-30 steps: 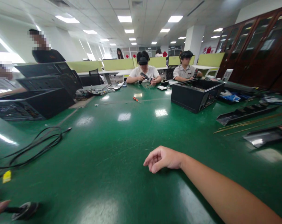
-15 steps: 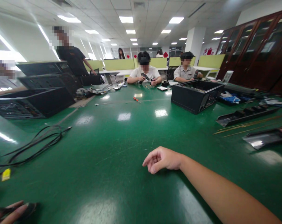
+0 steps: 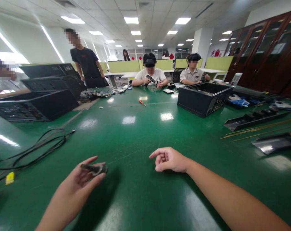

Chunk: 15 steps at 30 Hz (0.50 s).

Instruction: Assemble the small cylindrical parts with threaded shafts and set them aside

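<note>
My left hand (image 3: 74, 185) is raised over the green table at the lower left, closed on a small dark part (image 3: 102, 169) with a rod-like stem and a rounded end. Its exact kind is blurred. The thumb and fingers grip it from the sides, and its shadow falls on the table to the right. To the right of it, my right hand (image 3: 173, 160) hovers low over the tabletop (image 3: 135, 199) with nothing in it. Its index finger stretches left and the other fingers curl loosely, apart from the thumb.
Black cables (image 3: 46, 144) with a yellow tag (image 3: 10, 178) lie at left. Beyond are black computer cases (image 3: 37, 106), an orange screwdriver (image 3: 141, 102) and another case (image 3: 203, 99). Black metal trays (image 3: 256, 119) and thin brass rods (image 3: 258, 128) lie at right. Several people work around the table.
My left hand has come up from the lower left corner toward the middle, carrying the dark part. My right hand has barely moved. A standing person at back left has shifted right.
</note>
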Tool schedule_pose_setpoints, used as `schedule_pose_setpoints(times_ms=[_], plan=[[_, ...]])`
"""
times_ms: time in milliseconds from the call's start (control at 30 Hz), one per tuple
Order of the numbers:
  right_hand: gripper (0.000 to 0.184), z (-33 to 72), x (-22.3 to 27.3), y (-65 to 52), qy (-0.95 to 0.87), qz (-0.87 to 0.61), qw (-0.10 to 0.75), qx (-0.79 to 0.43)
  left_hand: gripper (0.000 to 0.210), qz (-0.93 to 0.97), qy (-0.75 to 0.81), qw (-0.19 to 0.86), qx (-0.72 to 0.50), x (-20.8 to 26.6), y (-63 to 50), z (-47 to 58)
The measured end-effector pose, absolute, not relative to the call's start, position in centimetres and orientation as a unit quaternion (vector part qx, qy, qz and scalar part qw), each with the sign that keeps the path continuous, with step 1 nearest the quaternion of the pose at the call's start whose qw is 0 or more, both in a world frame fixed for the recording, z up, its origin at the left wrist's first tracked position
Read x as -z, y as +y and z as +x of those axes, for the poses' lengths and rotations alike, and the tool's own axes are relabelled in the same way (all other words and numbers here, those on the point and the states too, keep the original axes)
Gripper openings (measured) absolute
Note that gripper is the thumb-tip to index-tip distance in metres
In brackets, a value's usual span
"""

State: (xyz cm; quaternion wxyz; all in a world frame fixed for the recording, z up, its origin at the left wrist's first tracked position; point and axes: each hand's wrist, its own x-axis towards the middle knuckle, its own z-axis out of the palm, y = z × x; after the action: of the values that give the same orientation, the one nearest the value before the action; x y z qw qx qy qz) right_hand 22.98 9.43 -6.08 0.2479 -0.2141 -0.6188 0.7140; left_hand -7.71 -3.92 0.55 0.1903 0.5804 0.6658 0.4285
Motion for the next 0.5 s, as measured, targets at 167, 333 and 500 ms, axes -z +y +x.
schedule_pose_setpoints(times_ms=[167, 333, 500], plan=[[0.049, 23.5, 7.0, 10.7, -0.643, -0.277, 0.415, -0.581, 0.037, 0.635, 0.541, 0.365, -0.414, 0.2, 1.0, 0.7], [0.048, 23.3, 7.8, 11.5, -0.625, -0.293, 0.438, -0.576, 0.027, 0.754, 0.477, 0.292, -0.345, 1.4, 2.0, 4.0], [0.016, 23.3, 7.3, 11.5, -0.602, -0.275, 0.424, -0.619, 0.026, 0.798, 0.45, 0.24, -0.322, 2.7, 1.6, 2.6]])
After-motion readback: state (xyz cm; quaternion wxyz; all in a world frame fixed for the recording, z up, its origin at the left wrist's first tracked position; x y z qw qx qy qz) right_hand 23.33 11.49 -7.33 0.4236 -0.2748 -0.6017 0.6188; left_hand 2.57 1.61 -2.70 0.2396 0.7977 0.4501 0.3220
